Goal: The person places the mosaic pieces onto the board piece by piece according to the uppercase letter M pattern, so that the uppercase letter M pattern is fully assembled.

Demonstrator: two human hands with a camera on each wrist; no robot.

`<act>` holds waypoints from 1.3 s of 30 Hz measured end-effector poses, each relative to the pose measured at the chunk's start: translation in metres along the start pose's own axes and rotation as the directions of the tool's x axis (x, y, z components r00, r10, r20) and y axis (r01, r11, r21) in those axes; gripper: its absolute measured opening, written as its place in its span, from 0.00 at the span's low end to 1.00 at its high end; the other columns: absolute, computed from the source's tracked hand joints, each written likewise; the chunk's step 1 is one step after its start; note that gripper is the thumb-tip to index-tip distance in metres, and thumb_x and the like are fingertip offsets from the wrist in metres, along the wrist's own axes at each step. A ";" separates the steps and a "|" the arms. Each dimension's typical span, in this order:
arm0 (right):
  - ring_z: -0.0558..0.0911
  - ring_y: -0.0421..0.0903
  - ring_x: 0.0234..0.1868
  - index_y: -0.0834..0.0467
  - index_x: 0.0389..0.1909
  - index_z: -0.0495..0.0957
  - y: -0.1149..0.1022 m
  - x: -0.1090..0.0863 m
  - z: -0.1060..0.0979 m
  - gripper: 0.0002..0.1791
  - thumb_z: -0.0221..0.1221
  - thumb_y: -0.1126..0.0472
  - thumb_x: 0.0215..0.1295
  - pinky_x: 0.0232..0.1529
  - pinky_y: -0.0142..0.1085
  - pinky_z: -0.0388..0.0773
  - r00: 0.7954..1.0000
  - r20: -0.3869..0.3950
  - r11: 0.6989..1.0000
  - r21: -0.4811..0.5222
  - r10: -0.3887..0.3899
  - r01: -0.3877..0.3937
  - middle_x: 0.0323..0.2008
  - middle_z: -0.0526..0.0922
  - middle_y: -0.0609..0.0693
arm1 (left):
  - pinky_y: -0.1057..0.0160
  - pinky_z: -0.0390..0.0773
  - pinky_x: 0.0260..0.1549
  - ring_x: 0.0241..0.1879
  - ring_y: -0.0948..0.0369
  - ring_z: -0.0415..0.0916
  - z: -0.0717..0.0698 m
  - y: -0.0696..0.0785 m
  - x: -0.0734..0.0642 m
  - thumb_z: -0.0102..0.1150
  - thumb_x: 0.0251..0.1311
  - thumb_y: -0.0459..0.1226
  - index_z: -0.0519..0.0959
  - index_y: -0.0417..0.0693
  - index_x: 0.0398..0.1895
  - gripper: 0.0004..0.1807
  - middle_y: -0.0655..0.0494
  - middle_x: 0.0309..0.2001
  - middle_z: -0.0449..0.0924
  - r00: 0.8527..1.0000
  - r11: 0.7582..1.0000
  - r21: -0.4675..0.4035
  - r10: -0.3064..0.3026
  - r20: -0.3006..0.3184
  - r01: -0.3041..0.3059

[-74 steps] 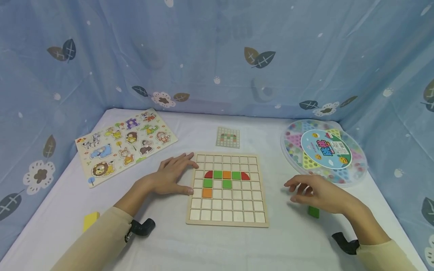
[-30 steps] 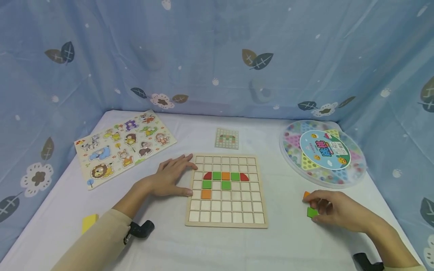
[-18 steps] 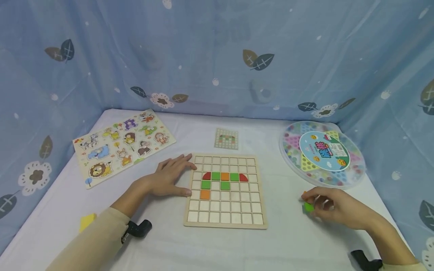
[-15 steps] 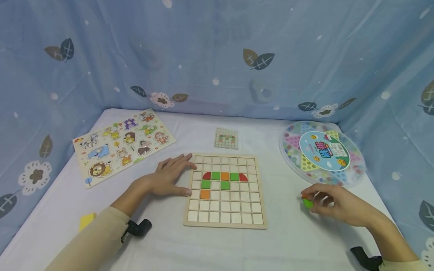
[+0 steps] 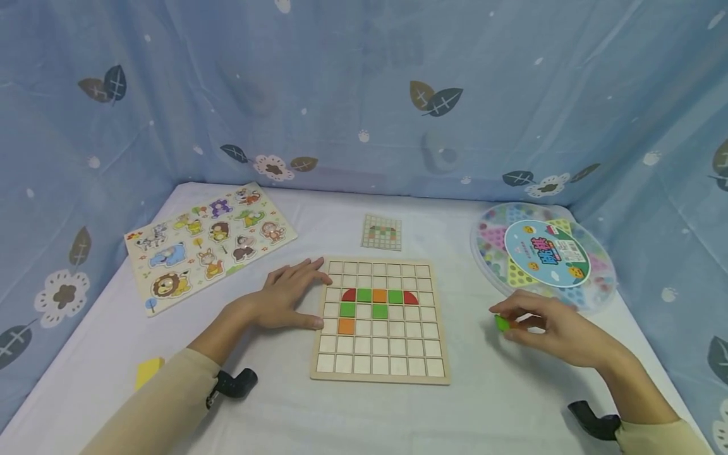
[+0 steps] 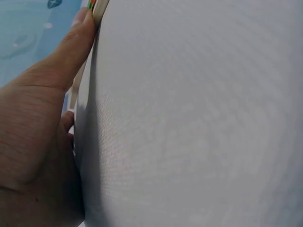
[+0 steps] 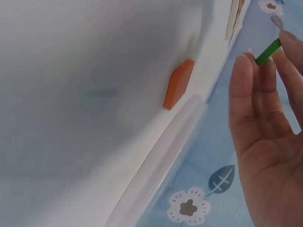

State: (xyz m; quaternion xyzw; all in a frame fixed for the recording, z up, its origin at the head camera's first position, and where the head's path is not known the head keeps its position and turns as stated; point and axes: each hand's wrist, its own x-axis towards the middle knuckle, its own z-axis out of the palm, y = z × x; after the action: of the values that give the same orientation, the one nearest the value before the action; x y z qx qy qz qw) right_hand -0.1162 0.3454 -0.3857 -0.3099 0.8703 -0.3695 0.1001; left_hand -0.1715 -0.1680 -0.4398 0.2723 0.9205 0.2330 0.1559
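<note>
A wooden grid board (image 5: 398, 347) lies mid-table, with several green and orange square tiles and two red rounded tiles set in its cells. My left hand (image 5: 282, 298) rests at the board's left edge, thumb and fingers spread and touching the frame; the left wrist view shows the thumb (image 6: 73, 52) along that edge. Over the table right of the board, my right hand (image 5: 554, 327) pinches a green tile (image 5: 502, 323) between thumb and fingertips. The same green tile (image 7: 269, 51) is seen edge-on in the right wrist view. An orange tile (image 7: 179, 85) lies on the cloth near this hand.
A small pattern card (image 5: 382, 232) lies behind the board. At back left is an animal puzzle board (image 5: 230, 259); at back right, a round clear game box (image 5: 489, 262). A yellow block (image 5: 149, 371) sits beside the left forearm. Blue curtains (image 5: 341, 82) enclose the table.
My right hand reached down to the green tile, picked it up and moved left and away from me with it. The left hand has stayed at the board's edge.
</note>
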 end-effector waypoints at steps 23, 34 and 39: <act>0.88 0.44 0.41 0.58 0.57 0.79 -0.016 0.041 0.009 0.17 0.64 0.70 0.69 0.33 0.32 0.83 0.999 0.023 0.997 0.064 -0.048 0.047 0.53 0.82 0.58 | 0.35 0.39 0.73 0.83 0.49 0.34 0.000 -0.001 -0.001 0.65 0.56 0.68 0.63 0.69 0.72 0.43 0.55 0.85 0.37 1.000 1.000 0.001 0.006 0.007 -0.006; 0.88 0.49 0.45 0.60 0.57 0.79 -0.014 0.062 0.021 0.16 0.65 0.67 0.69 0.49 0.34 0.84 0.993 0.058 0.992 0.083 -0.104 0.099 0.52 0.82 0.54 | 0.34 0.38 0.73 0.83 0.46 0.34 -0.001 -0.001 0.000 0.65 0.57 0.67 0.62 0.70 0.72 0.42 0.53 0.85 0.38 1.000 1.000 -0.015 0.008 0.014 -0.008; 0.88 0.47 0.45 0.59 0.56 0.79 -0.015 0.070 0.026 0.16 0.65 0.67 0.69 0.49 0.35 0.85 0.992 0.072 0.991 0.091 -0.104 0.097 0.53 0.82 0.52 | 0.34 0.38 0.73 0.83 0.47 0.33 -0.001 0.000 -0.001 0.65 0.57 0.67 0.62 0.70 0.72 0.42 0.54 0.85 0.37 1.000 1.000 -0.007 0.005 0.017 -0.005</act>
State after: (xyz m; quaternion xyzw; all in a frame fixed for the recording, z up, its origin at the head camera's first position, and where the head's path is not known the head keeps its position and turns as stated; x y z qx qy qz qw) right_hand -0.1542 0.2797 -0.3898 -0.3627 0.8321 -0.3996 0.1279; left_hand -0.1716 -0.1689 -0.4387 0.2760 0.9176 0.2341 0.1642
